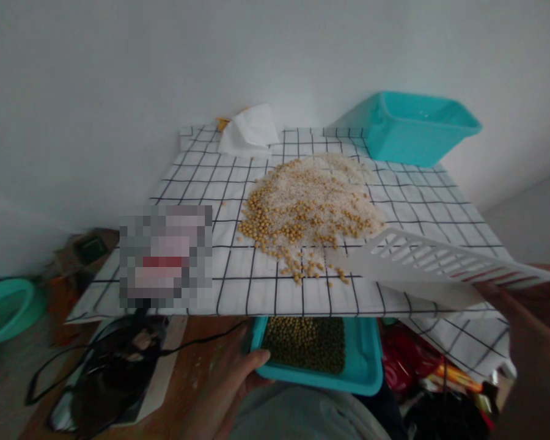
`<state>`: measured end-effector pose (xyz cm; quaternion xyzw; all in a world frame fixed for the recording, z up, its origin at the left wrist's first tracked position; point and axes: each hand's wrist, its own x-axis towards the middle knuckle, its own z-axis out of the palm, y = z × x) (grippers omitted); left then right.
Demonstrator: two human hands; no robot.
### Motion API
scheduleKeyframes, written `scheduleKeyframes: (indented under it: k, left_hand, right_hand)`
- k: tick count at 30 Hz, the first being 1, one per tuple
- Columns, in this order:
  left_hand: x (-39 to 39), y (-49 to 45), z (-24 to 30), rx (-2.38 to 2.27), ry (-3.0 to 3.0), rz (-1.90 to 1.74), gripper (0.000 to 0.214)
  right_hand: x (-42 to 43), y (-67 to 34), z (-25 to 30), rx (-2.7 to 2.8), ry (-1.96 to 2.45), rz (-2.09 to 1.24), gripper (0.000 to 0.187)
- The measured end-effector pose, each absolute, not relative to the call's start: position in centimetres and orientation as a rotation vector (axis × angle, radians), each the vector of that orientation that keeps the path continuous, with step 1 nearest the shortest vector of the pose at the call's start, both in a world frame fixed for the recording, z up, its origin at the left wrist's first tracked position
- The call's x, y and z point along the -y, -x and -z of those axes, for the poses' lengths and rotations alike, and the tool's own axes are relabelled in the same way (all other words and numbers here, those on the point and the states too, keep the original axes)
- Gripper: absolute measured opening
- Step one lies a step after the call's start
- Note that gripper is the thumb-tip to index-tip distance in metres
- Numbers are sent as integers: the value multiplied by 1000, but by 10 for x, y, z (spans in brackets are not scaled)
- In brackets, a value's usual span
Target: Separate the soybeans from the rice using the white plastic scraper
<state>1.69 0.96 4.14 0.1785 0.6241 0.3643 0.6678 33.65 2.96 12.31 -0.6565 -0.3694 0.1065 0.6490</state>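
Observation:
My left hand [241, 374] grips the near left edge of a teal tray [364, 366] just below the table's front edge. Yellow soybeans [296, 329] and small dark green beans [309, 353] lie in that tray. On the right, my right hand [525, 302] is closed on one end of a flat white slotted plastic piece [426, 256], which reaches left over the tabletop. Near its far end, a spread heap of pale rice-like grains [323, 177] mixed with loose soybeans [293, 229] covers the middle of the cloth.
A black-and-white checked cloth [197, 177] covers the table. At the back stand a teal bin [407, 134] and crumpled white paper [252, 128]. A pixelated item [165, 256] lies at left. Below are a green basin [4, 308], a black bag [119, 373] and red packaging [407, 357].

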Motion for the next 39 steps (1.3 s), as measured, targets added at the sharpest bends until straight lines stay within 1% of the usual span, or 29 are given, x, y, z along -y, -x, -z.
scheduleKeyframes:
  k: [8,14,18,25,27,30,34,39]
  left_hand:
    - [-9,-17,-41,-1430,-394,-804,75]
    - [-10,-16,-37,-1440,-416,-789,52]
    - [-10,-16,-39,-1417,-412,-785,47]
    - [-10,-14,-40,-1404,-401,-790,52]
    - [-10,-12,-38,-1407,-404,-789,53]
    - [-8,-12,-36,-1414,-407,-803,62]
    - [-5,-12,-36,-1378,-431,-855,75]
    - [-6,-14,-40,-1411,-407,-837,78]
  right_hand:
    - [-28,-332,-127,964,1428,-246,18]
    - [-23,-343,-122,987,1507,-319,20]
    - [-21,-337,-125,1016,1493,-333,19]
    - [-19,-342,-131,1249,1428,-535,18]
    - [-20,-344,-131,1244,1429,-489,18]
    - [-22,-341,-128,1137,1460,-405,21]
    - [-26,-341,-118,1132,1407,-459,23]
    - [-34,-350,-111,1224,1384,-420,26]
